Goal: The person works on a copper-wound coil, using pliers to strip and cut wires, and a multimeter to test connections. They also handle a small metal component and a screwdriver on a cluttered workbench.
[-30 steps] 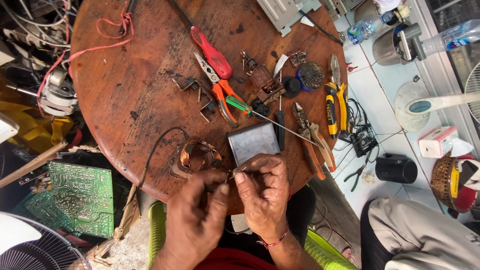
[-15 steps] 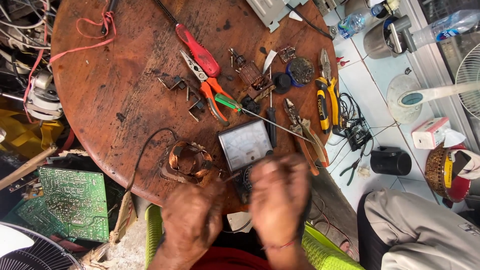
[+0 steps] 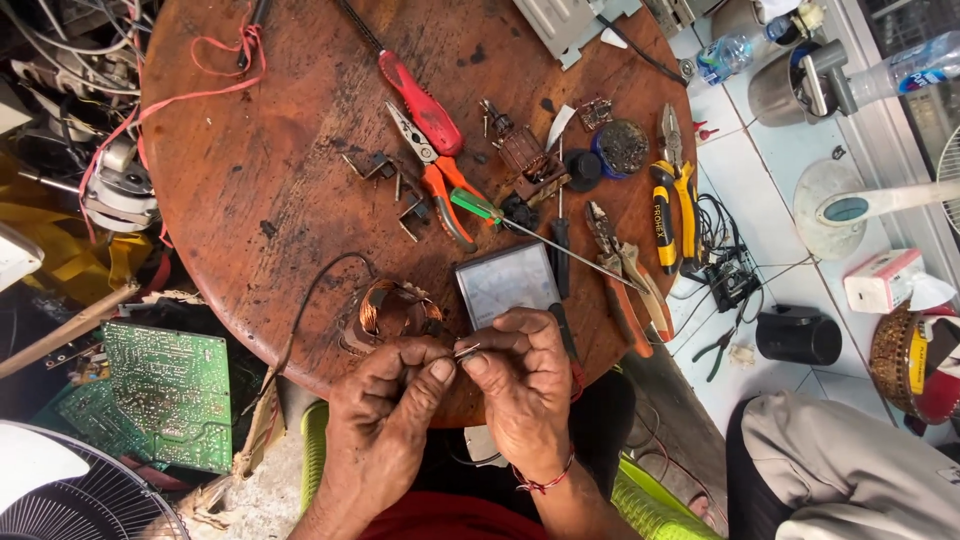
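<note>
My left hand [image 3: 385, 410] and my right hand [image 3: 520, 385] meet at the near edge of a round brown wooden table [image 3: 260, 150]. Between their fingertips they pinch a thin bare wire end [image 3: 466, 349]. A coil of copper wire [image 3: 392, 308] lies on the table just beyond my left hand, with a dark lead curving off to the left. A grey analogue meter [image 3: 505, 283] sits right above my right hand.
On the table lie a red-handled screwdriver [image 3: 420, 100], orange-handled pliers [image 3: 440, 185], a green screwdriver [image 3: 520, 225], yellow-handled pliers [image 3: 672, 195], brown-handled pliers [image 3: 625, 270] and several small parts. A green circuit board [image 3: 160, 395] lies lower left. Another person's knee [image 3: 850, 470] is lower right.
My hands dipped and blurred half a second ago, then came back up to the table edge, fingertips together on the wire. The view shifted slightly.
</note>
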